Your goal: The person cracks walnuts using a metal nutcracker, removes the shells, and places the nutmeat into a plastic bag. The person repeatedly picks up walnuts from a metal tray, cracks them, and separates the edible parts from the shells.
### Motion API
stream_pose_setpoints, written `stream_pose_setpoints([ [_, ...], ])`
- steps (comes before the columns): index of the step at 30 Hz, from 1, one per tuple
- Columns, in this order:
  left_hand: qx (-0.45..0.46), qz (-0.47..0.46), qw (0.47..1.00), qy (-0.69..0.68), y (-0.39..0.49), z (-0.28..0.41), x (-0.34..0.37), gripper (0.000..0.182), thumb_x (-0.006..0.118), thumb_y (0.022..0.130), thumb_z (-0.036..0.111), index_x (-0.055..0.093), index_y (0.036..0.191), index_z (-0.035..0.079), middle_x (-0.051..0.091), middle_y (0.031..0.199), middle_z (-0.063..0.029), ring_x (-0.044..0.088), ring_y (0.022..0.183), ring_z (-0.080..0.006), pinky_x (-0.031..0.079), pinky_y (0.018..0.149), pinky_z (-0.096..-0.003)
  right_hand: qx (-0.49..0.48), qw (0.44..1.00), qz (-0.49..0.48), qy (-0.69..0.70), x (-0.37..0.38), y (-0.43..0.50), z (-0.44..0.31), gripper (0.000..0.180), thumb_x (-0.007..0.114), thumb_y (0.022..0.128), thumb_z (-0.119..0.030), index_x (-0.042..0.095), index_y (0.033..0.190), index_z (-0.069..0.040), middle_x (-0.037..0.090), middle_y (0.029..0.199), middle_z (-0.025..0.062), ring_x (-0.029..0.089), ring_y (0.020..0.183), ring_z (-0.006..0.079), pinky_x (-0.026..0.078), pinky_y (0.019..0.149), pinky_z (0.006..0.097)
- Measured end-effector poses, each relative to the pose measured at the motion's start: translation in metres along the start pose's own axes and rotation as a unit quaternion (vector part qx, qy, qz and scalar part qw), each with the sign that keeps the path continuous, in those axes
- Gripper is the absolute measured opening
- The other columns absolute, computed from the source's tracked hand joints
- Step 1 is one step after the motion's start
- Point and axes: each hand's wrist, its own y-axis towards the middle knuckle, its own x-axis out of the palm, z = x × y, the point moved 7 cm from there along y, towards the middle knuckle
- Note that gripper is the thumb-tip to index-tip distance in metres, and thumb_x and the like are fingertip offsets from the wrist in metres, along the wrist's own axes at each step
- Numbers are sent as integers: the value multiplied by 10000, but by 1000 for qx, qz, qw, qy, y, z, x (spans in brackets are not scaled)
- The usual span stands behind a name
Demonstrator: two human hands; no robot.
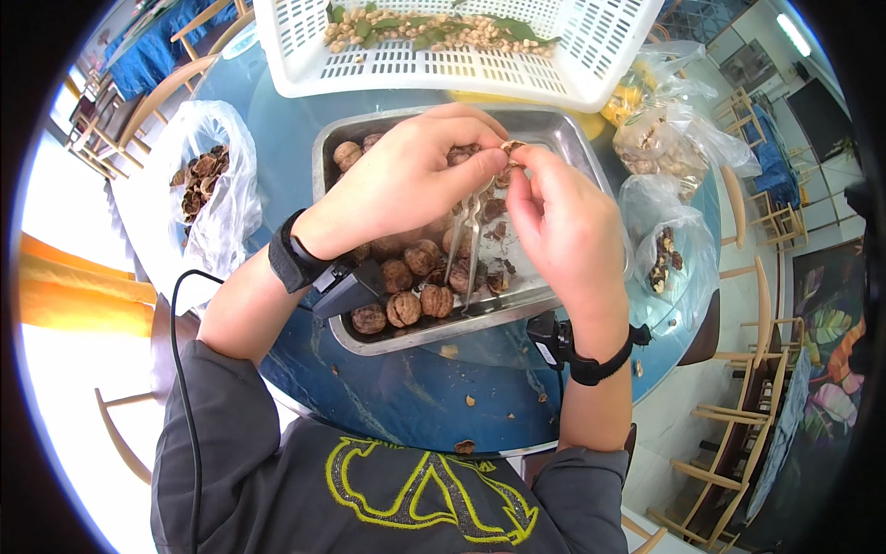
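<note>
Over a metal tray (554, 128) my left hand (429, 170) and my right hand (564, 211) meet at the fingertips. Between them they pinch a small piece of cracked walnut (511, 147); how much of it is shell or kernel I cannot tell. Below the fingers a metal nutcracker (467, 242) lies in the tray, its handles toward me and its upper end partly hidden by my hands. Whole walnuts (421, 257) fill the tray's left side, some covered by my left hand and wrist. Broken shell bits (497, 280) are scattered on the tray's right side.
Behind the tray stands a white plastic basket (443, 73) with small round yellowish fruits and green leaves. On the left, a plastic bag (232, 159) holds walnut shells (204, 176). Kernel pieces (666, 260) lie in a bag at right, below other filled bags (661, 145). Crumbs dot the blue table (415, 388).
</note>
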Motion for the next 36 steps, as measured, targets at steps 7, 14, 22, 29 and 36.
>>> stream_pose_setpoints([
  [7, 45, -12, 996, 78, -2, 1, 2, 194, 639, 1026, 177, 692, 1094, 4, 693, 1220, -97, 684, 1047, -256, 533, 907, -334, 57, 998, -15, 8, 8, -7, 7, 191, 749, 877, -80, 647, 1038, -94, 683, 757, 106, 687, 668, 304, 532, 583, 421],
  [14, 42, 2, 995, 87, -1, -1, 4, 184, 631, 1022, 159, 689, 1102, 4, 696, 1185, -116, 689, 1018, -281, 538, 889, -348, 48, 999, 6, 18, 8, -6, 5, 254, 759, 874, -15, 637, 1093, -55, 581, 647, 79, 567, 530, 236, 478, 536, 357],
  [22, 3, -8, 997, 81, -1, -8, 5, 181, 628, 1018, 161, 681, 1068, -4, 693, 1168, -110, 686, 996, -247, 538, 868, -330, -26, 998, 4, -58, 11, -6, 3, 250, 791, 839, -81, 625, 1027, -91, 649, 698, 78, 663, 614, 261, 516, 528, 385],
  [29, 15, 11, 995, 97, -3, -11, 6, 200, 643, 1016, 186, 683, 1066, -3, 703, 1136, -102, 683, 976, -221, 539, 850, -318, -35, 998, 11, -60, 12, -6, 0, 281, 808, 807, -75, 611, 1008, -73, 660, 740, 76, 662, 644, 266, 521, 541, 383],
  [36, 4, 14, 996, 91, -1, -14, 6, 191, 648, 1017, 184, 688, 1065, 4, 693, 1088, -93, 669, 925, -192, 534, 826, -309, -31, 997, -19, -62, 14, -3, 3, 262, 773, 828, -82, 610, 1033, -83, 664, 761, 83, 676, 718, 283, 539, 599, 404],
])
